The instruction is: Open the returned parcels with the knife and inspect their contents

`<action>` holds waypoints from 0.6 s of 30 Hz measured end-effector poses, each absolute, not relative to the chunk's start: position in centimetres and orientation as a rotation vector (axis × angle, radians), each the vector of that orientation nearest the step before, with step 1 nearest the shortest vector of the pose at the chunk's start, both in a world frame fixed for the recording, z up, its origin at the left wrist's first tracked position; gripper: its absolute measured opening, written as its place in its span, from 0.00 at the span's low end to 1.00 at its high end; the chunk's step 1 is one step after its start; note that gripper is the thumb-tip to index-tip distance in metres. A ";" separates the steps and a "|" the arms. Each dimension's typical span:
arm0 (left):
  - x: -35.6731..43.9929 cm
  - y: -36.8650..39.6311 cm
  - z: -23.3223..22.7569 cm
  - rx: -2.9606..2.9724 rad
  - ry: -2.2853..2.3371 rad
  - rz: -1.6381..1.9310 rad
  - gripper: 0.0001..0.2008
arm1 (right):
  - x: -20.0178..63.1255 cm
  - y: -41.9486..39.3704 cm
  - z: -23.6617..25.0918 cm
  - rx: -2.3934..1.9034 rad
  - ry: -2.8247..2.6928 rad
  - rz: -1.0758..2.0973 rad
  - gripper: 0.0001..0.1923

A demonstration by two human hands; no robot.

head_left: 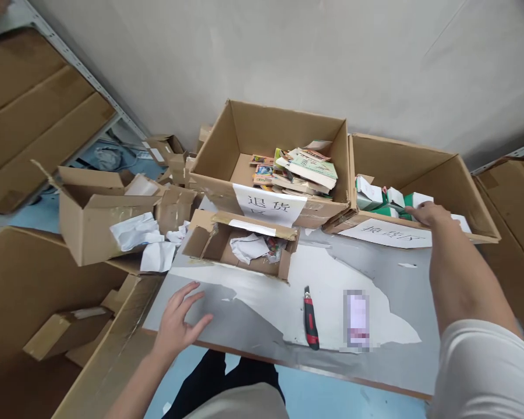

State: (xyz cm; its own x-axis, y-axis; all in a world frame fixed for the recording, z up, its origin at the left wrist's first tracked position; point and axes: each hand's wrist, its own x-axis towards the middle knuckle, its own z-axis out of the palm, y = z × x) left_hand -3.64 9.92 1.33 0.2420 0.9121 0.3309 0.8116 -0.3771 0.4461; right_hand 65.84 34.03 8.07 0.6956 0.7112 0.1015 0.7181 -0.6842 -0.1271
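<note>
The middle box (288,128) holds books (312,169), the right box (402,163) small cartons (369,195) under the right hand (425,213), grip unclear; the left hand (180,323) splays.

Single view, from wearer's head: faces forward and down from above near edge of table (402,375). Dark trousers (203,378) close below lens; wall (266,52) spans far side. Wide field: reaches open carton (85,233) left of table and brown carton (513,195) right of it; left hand (181,323) and right hand (427,213) both inside. Table's near edge runs aslant, nearer at right.
</note>
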 end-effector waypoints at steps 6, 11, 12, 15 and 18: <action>-7.2 13.2 -3.3 1.803 1.867 0.611 0.27 | 54.9 24.3 7.2 -2.100 -1.240 -0.377 0.31; -7.6 18.1 -6.3 1.503 1.646 0.552 0.39 | 39.6 15.0 -2.2 -1.870 -1.299 0.487 0.31; -7.3 18.8 -6.6 1.441 1.598 0.568 0.39 | 36.7 14.0 -4.0 -1.852 -1.233 0.722 0.32; -6.2 20.0 -7.4 1.350 1.432 0.624 0.37 | 29.8 12.4 -7.5 -1.721 -1.037 1.119 0.36; -5.3 20.0 -7.9 1.355 1.349 0.653 0.36 | 25.9 11.8 -8.7 -1.653 -1.014 1.133 0.36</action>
